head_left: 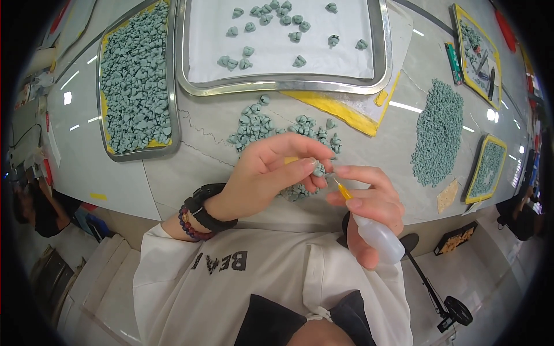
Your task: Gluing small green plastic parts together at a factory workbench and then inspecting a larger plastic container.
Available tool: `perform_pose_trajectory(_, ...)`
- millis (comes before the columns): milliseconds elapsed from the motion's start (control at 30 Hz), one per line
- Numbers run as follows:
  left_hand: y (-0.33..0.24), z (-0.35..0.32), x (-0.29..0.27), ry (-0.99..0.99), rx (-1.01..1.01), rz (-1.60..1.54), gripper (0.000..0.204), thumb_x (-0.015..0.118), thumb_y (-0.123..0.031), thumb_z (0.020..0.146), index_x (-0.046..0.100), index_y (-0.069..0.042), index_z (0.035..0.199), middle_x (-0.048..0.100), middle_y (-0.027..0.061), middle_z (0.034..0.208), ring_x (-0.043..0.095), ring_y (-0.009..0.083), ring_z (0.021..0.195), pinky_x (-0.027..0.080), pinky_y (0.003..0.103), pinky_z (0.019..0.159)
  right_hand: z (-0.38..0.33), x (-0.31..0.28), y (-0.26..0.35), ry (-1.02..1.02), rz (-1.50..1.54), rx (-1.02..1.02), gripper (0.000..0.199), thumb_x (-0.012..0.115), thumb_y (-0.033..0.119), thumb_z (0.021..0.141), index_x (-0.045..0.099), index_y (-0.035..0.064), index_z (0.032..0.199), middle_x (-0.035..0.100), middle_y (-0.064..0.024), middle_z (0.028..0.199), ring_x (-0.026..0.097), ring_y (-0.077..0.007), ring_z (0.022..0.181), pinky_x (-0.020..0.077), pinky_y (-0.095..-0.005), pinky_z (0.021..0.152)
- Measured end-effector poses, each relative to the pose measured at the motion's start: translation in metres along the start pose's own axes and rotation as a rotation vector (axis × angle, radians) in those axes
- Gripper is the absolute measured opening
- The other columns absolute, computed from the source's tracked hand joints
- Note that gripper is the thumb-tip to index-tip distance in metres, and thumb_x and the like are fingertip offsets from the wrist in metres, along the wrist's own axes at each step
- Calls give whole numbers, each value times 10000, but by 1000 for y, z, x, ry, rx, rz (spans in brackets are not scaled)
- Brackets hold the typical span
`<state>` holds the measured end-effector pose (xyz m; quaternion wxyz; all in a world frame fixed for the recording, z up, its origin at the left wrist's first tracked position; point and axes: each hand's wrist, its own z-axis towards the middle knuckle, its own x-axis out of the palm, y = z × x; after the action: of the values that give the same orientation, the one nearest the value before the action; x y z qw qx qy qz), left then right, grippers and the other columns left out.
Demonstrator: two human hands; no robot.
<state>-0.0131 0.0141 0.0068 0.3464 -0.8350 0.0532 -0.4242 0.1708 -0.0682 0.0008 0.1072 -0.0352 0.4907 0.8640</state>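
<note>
Between the thumb and fingers of my left hand [268,173] is a small grey-green molded piece [318,169]. My right hand [372,199] grips a soft translucent squeeze bottle [381,239] with a yellow nozzle [344,191]. The thin tip of the nozzle points up toward the held piece, very close to it; whether they touch I cannot tell. Beyond my hands lie loose piles of similar grey-green pieces [254,128] on the table, partly hidden by my left hand.
A metal tray [283,87] lined with white holds scattered pieces at the back. At left stands a tray [176,124] heaped with pieces. Tiny grey-green parts [438,132] spread at right, near a small yellow-edged tray [501,144]. People sit at both sides.
</note>
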Motion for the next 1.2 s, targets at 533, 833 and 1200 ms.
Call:
perform_pose_trajectory(533, -1, 0, 1, -26, 5, 113, 282, 548, 25, 914, 583, 45, 1194, 614, 106, 1111, 622, 150, 956, 514, 287, 855, 4, -1, 5, -1, -38, 161, 631, 384, 597, 953, 624, 14, 934, 685, -96, 765, 685, -368, 872, 483, -401, 640)
perform_pose_trajectory(833, -1, 0, 3, -11, -4, 138, 286, 539, 15, 927, 571, 42, 1210, 618, 106, 1117, 619, 143, 956, 508, 279, 853, 3, -1, 5, -10, -34, 172, 500, 432, 470, 957, 631, 12, 929, 682, -98, 779, 679, -353, 878, 485, -400, 665)
perform_pose_trajectory(1200, 0, 0, 1, -11, -16, 141, 287, 544, 16, 920, 570, 40, 1205, 619, 107, 1111, 622, 145, 957, 510, 278, 846, 3, 1, 5, -19, -29, 169, 489, 445, 454, 954, 628, 2, 918, 679, -105, 761, 682, -358, 871, 493, -401, 655)
